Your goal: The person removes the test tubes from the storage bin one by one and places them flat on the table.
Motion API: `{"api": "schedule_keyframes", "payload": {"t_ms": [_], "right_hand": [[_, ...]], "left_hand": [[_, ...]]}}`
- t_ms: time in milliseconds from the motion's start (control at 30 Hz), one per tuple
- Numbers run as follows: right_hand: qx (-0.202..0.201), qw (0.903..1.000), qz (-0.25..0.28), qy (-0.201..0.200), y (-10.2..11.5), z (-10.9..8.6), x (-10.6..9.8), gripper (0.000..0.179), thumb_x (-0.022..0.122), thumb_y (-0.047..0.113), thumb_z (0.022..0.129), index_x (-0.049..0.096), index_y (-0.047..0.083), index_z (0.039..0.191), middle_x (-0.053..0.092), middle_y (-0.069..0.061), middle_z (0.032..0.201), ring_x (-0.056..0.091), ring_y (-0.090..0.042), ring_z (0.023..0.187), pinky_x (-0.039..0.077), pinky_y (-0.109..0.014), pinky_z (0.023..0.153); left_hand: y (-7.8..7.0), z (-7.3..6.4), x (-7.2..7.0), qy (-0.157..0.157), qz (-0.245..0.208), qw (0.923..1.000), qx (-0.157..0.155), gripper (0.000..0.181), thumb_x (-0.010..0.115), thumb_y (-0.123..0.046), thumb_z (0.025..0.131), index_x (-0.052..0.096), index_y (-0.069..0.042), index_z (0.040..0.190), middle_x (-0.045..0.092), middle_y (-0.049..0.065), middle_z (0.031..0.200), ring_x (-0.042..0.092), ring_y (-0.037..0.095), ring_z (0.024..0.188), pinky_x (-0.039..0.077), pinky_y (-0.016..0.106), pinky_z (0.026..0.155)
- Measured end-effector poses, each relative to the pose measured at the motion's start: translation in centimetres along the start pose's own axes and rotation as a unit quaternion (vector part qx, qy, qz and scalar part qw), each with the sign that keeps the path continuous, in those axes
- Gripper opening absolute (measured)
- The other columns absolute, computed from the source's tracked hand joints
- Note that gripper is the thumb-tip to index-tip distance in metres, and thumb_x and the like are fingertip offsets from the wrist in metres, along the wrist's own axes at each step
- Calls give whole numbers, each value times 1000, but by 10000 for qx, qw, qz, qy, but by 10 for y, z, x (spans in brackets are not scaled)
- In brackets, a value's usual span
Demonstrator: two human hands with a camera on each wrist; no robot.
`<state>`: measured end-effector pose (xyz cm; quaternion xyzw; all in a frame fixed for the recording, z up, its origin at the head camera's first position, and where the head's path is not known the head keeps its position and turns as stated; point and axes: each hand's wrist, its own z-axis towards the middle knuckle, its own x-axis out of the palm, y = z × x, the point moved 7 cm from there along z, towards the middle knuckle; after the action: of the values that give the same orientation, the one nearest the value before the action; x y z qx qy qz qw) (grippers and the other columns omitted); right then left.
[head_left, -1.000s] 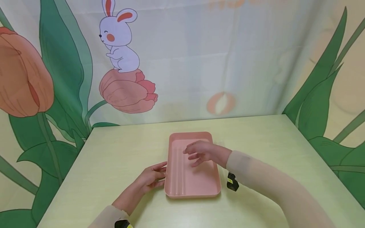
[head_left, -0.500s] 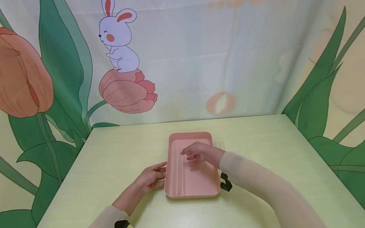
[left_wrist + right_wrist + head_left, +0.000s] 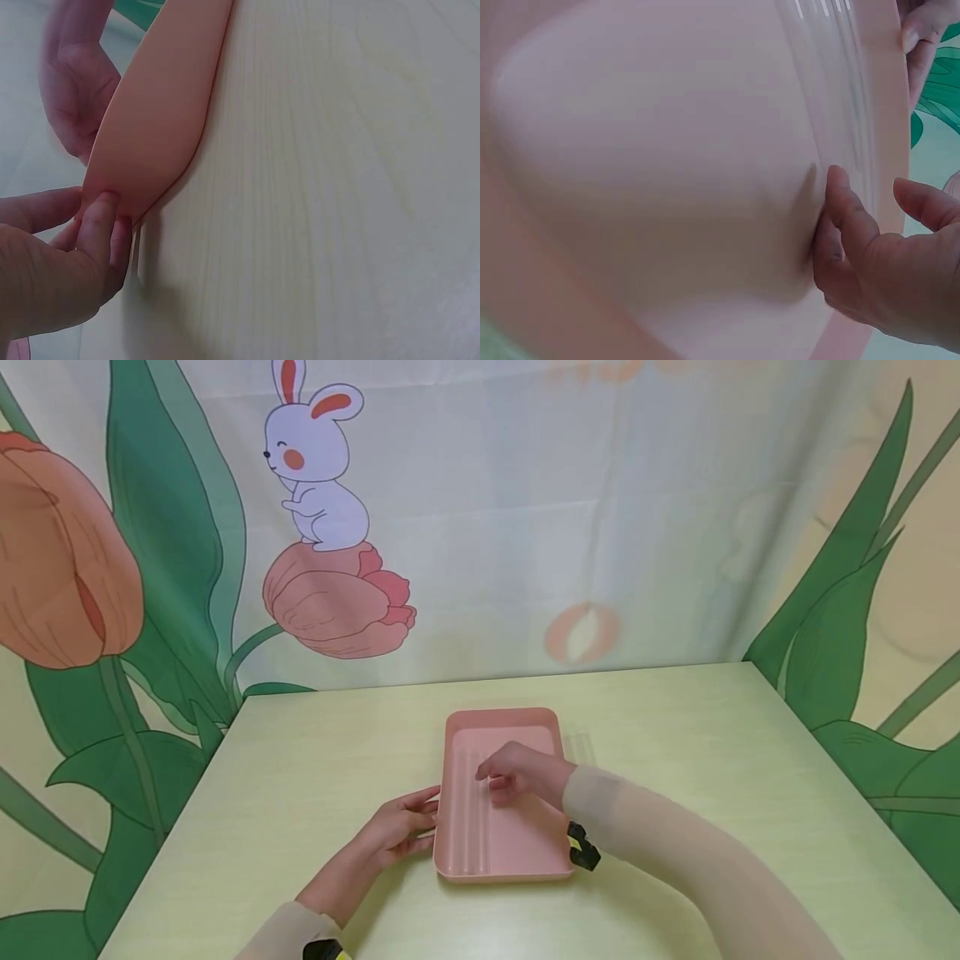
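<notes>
A pink tray (image 3: pixel 528 852) stands lengthwise on the table, with several clear tubes (image 3: pixel 468 827) side by side along its left side. My left hand (image 3: pixel 397 831) rests its fingers against the tray's outer left wall. In the left wrist view, the left fingertips (image 3: pixel 106 199) touch that wall near the rim. My right hand (image 3: pixel 521 772) reaches over the tray from the right, fingers bent down beside the tubes. The right wrist view shows the right index fingertip (image 3: pixel 838 176) at the edge of the tubes, the thumb held apart from it.
Another clear tube-like piece (image 3: pixel 580 745) lies on the table just past the tray's right rim, partly behind the right forearm. The pale yellow table (image 3: pixel 315 735) ends at a printed cloth (image 3: pixel 480 543) with a rabbit and tulips.
The right hand has moved slightly left and nearer over the tray, its fingers lower and more bent. The left hand and tray have stayed in place.
</notes>
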<state>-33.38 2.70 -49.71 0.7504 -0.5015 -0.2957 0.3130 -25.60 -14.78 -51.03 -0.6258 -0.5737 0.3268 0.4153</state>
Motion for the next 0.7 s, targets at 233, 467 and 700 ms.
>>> {"api": "schedule_keyframes", "payload": {"t_ms": [233,467,700], "right_hand": [[-143,9998,-95,-124,-4,6,2,39,68,-3,90,56,-8,126,51,-10,90,57,-19,67,60,-29,56],[-320,9989,-101,-323,-8,7,3,43,70,-3,90,56,-9,130,51,-10,89,54,-14,58,59,-25,52],[-492,9979,-169,-396,-9,8,5,49,70,-5,88,49,-8,133,50,-9,86,48,-9,51,53,-22,46]], "left_hand": [[-1,1,2,8,7,10000,-18,55,51,7,100,43,-1,154,46,30,154,69,14,97,64,29,81],[0,1,1,-94,31,9999,-77,54,52,6,100,46,-2,153,48,28,153,69,13,95,64,29,80],[0,1,2,-59,19,10000,-76,55,52,6,100,45,-2,153,48,30,153,70,13,96,64,29,80]]}}
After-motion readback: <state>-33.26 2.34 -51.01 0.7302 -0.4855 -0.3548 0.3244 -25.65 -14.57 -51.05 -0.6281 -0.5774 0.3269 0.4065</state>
